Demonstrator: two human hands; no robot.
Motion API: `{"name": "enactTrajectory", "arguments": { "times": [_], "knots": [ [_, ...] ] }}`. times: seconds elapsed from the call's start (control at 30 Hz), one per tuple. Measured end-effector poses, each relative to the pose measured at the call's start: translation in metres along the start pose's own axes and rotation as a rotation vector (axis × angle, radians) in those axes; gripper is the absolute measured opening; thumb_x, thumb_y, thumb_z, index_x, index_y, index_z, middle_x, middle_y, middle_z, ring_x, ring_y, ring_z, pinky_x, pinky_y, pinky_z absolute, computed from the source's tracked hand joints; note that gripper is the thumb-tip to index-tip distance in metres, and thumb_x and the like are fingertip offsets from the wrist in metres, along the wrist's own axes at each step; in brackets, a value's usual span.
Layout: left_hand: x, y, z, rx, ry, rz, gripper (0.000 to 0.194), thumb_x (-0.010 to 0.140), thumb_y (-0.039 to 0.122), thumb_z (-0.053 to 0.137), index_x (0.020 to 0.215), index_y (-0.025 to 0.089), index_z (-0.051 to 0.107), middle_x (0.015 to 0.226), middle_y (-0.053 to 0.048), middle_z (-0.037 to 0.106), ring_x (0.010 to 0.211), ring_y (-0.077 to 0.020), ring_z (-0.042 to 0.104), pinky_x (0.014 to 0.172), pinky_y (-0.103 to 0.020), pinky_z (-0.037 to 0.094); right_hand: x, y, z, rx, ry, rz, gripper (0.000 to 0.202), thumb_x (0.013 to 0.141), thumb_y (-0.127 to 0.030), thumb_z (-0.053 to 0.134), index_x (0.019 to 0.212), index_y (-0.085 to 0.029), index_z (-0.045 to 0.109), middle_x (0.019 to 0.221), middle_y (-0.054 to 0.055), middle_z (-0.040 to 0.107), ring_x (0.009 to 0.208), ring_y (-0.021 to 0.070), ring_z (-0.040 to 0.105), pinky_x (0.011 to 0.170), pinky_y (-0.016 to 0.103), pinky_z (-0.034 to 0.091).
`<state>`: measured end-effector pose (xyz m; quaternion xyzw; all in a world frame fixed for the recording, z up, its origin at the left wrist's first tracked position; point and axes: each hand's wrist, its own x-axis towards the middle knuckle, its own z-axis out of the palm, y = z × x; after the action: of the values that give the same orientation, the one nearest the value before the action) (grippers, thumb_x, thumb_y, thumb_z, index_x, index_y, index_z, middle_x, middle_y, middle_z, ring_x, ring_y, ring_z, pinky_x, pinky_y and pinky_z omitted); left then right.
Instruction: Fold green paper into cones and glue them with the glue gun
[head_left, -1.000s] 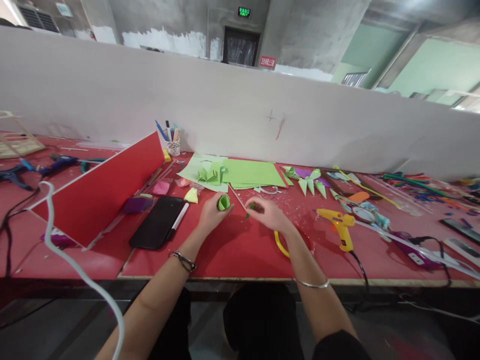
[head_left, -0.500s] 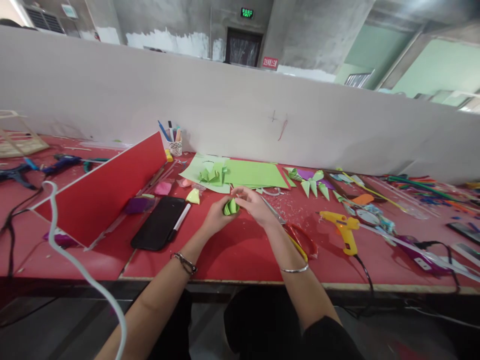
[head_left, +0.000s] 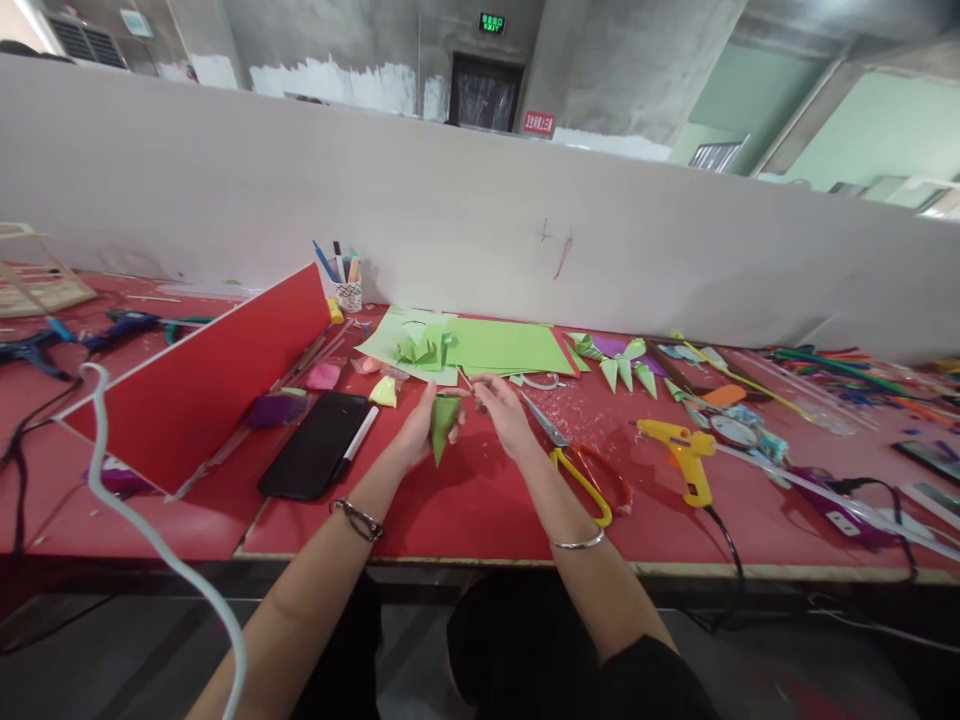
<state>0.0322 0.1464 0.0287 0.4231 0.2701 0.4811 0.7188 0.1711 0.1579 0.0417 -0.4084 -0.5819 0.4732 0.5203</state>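
Note:
My left hand [head_left: 417, 430] is closed on a green paper cone [head_left: 445, 425], its point hanging down. Just to the right, my right hand [head_left: 499, 408] has its fingers pinched near the cone's top edge; a thin sliver seems to stick out of them, too small to name. Scissors [head_left: 581, 470] with red and yellow handles lie beside my right forearm. Behind my hands are green paper sheets [head_left: 510, 345] with a crumpled green paper piece [head_left: 424, 346] on the paler one. Several folded green paper leaves [head_left: 626, 368] rest to the right.
A yellow glue gun [head_left: 684, 455] lies at right, its cord over the table edge. At left are a black phone [head_left: 315, 445], a white marker [head_left: 360, 436] and a standing red board [head_left: 202, 390]. A white cable [head_left: 161, 540] crosses the left front. A pen cup [head_left: 348, 294] stands behind.
The paper cone has turned from showing its open folds to hanging point down. My right hand has drawn a little away from it, to the right.

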Motion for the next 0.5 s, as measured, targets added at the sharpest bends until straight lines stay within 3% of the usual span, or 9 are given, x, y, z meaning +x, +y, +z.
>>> {"name": "enactTrajectory", "arguments": {
  "times": [0.1, 0.23, 0.5],
  "knots": [
    [-0.0005, 0.0026, 0.0010, -0.047, -0.006, -0.070, 0.068, 0.076, 0.072, 0.025, 0.091, 0.013, 0.056, 0.050, 0.000, 0.054, 0.027, -0.0069, 0.039, 0.030, -0.019, 0.030, -0.0038, -0.0009, 0.0003, -0.080, -0.056, -0.154, 0.021, 0.077, -0.037, 0.052, 0.091, -0.020, 0.055, 0.087, 0.002, 0.051, 0.072, 0.0105, 0.050, 0.066, 0.023, 0.044],
    [-0.0003, 0.0025, 0.0034, -0.004, 0.002, -0.103, 0.072, 0.081, 0.068, 0.009, 0.091, 0.012, 0.053, 0.047, 0.000, 0.053, 0.024, -0.0069, 0.038, 0.027, -0.018, 0.027, -0.0095, -0.0028, -0.0001, -0.173, -0.239, -0.243, 0.020, 0.082, -0.036, 0.050, 0.090, -0.022, 0.060, 0.102, 0.003, 0.044, 0.066, 0.0074, 0.052, 0.066, 0.025, 0.047],
    [0.0012, -0.0023, -0.0053, 0.291, 0.076, -0.068, 0.057, 0.084, 0.061, 0.021, 0.097, 0.013, 0.050, 0.050, 0.001, 0.055, 0.029, -0.0092, 0.044, 0.030, -0.019, 0.034, -0.0066, 0.0002, -0.0091, -0.345, -0.398, -0.297, 0.016, 0.082, -0.030, 0.053, 0.079, -0.018, 0.063, 0.103, 0.005, 0.047, 0.087, 0.0131, 0.052, 0.078, 0.030, 0.045]
  ]
}}
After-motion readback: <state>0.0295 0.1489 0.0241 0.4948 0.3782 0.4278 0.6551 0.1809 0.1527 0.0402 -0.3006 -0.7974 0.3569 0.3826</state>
